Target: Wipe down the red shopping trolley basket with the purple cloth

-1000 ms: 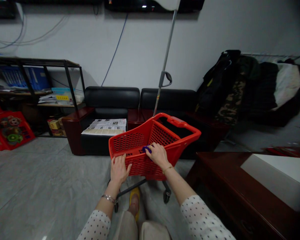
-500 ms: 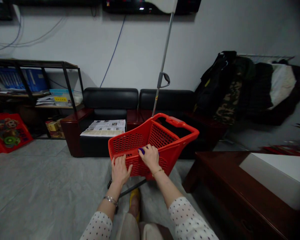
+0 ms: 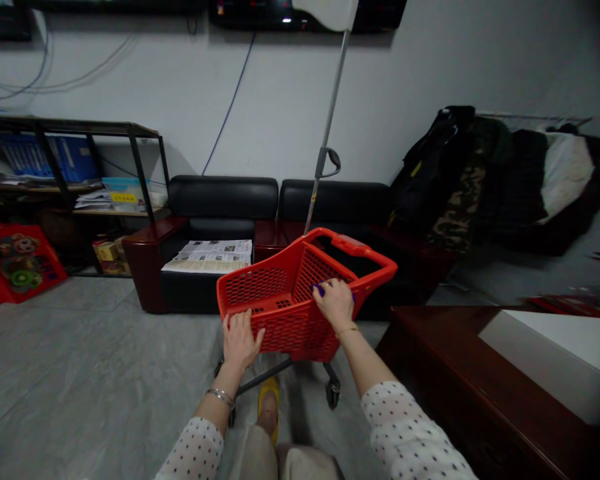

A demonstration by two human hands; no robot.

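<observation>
Black sofa (image 3: 225,197) and pole (image 3: 330,120) stand just beyond red cart (image 3: 280,320), desk (image 3: 480,380) alongside

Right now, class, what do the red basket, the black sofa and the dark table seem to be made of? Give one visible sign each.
The red basket looks like moulded plastic, slightly glossy: uniform colour, perforated grid walls. The black sofa: leather or imitation, smooth, with sheen on its padded backs. The dark table: probably lacquered wood, reddish-brown with a glossy top.

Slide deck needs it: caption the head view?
Left hand rests on the near rim of a red trolley basket; right hand holds a small purple thing against its side rim.
</observation>
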